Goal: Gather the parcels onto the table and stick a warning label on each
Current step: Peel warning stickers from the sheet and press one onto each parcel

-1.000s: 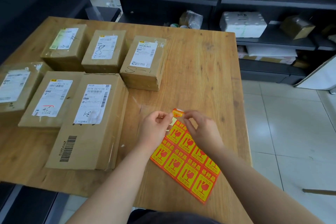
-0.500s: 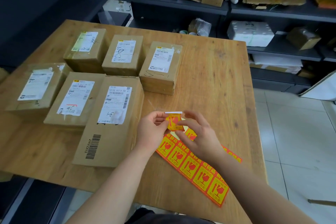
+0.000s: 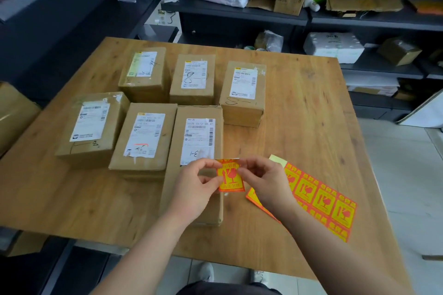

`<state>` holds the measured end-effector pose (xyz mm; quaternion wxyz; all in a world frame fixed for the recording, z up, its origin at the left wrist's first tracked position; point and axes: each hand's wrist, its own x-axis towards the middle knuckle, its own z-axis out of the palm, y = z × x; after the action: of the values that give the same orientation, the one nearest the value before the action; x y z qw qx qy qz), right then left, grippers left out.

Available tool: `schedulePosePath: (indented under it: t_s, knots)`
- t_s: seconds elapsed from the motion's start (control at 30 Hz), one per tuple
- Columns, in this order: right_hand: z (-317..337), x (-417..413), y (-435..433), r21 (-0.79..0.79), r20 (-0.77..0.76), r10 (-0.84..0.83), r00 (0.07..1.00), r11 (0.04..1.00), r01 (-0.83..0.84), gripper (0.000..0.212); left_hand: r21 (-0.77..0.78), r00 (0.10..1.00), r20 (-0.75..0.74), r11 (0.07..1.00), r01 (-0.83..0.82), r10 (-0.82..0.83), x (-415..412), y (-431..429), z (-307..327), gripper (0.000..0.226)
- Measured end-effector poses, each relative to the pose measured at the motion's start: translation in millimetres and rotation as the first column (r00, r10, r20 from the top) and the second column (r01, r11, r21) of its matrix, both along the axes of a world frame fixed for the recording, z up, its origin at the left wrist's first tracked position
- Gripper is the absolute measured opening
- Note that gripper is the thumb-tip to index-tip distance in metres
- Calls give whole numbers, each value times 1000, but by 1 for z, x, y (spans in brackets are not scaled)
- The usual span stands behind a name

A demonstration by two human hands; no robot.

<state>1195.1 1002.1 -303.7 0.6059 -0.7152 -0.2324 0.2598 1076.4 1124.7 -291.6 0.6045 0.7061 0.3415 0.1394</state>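
Note:
Several brown cardboard parcels with white shipping labels lie in two rows on the wooden table point(image 3: 311, 115). Nearest me is a long parcel point(image 3: 191, 141) marked "3-1". My left hand point(image 3: 194, 189) and my right hand point(image 3: 266, 182) each pinch one side of a single red-and-yellow warning label point(image 3: 230, 176), held flat over the near end of that long parcel. The label sheet point(image 3: 321, 203) with several more stickers lies on the table right of my right hand, partly under it.
Dark shelving behind and to the right of the table holds bags, cardboard and a small box point(image 3: 399, 51). Another brown box point(image 3: 14, 112) stands off the table's left edge. White tiled floor lies to the right.
The sticker came fully off the sheet. Both hands carried it left from above the sheet to over the long parcel. The camera view shifted, so the table sits further right.

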Motion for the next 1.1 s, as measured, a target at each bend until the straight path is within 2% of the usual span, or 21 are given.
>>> schedulePosePath:
  t_s: [0.13, 0.2, 0.3, 0.5, 0.8, 1.1]
  knots:
    - [-5, -26, 18, 10, -14, -30, 999, 1000, 30, 28, 99, 998, -58, 995, 31, -25, -18, 17, -2, 27]
    - [-9, -36, 25, 11, -23, -43, 999, 999, 43, 28, 235, 993, -115, 971, 51, -24, -23, 25, 0, 23]
    - [-12, -45, 34, 11, -50, -81, 995, 997, 82, 28, 457, 980, -198, 884, 96, -4, -27, 35, 5, 19]
    - [-13, -41, 43, -65, -47, -106, 993, 993, 103, 21, 353, 992, -91, 928, 116, -89, -18, 48, 0, 22]
    - [-17, -29, 52, -166, 39, -130, 991, 977, 135, 21, 508, 982, -137, 841, 184, -132, -11, 55, -12, 35]
    - [-16, -25, 54, -290, 189, -82, 978, 947, 136, 25, 468, 976, -159, 859, 207, -148, -5, 61, -14, 34]
